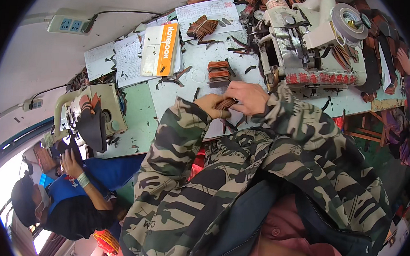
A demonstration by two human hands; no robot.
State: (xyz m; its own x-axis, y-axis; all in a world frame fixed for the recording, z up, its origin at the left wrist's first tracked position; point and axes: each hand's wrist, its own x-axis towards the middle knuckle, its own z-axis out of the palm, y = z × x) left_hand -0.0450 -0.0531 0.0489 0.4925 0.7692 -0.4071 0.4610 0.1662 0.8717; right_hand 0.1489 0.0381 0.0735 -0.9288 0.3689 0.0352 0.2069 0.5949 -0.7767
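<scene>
Both my hands meet over the near edge of the white worktable [169,97], closed around a small stack of brown leather strips [225,104]. The left side of the stack is gripped by my left hand [210,105], and a ring shows on one of its fingers. My right hand [249,97] holds the other side, its fingers bent over the top. Part of the stack is hidden under the fingers. Just beyond my hands sits a neat pile of orange-brown and dark leather pieces [218,72]. A pale rubber band [198,76] lies left of that pile.
A bench machine [289,48] stands at the right, another machine [91,114] at the left. Behind lie a banded leather bundle [202,27], a notebook [159,49] and paper sheets [127,60]. Dark scraps litter the table. A co-worker [75,181] sits left; another person's hand [405,61] is far right.
</scene>
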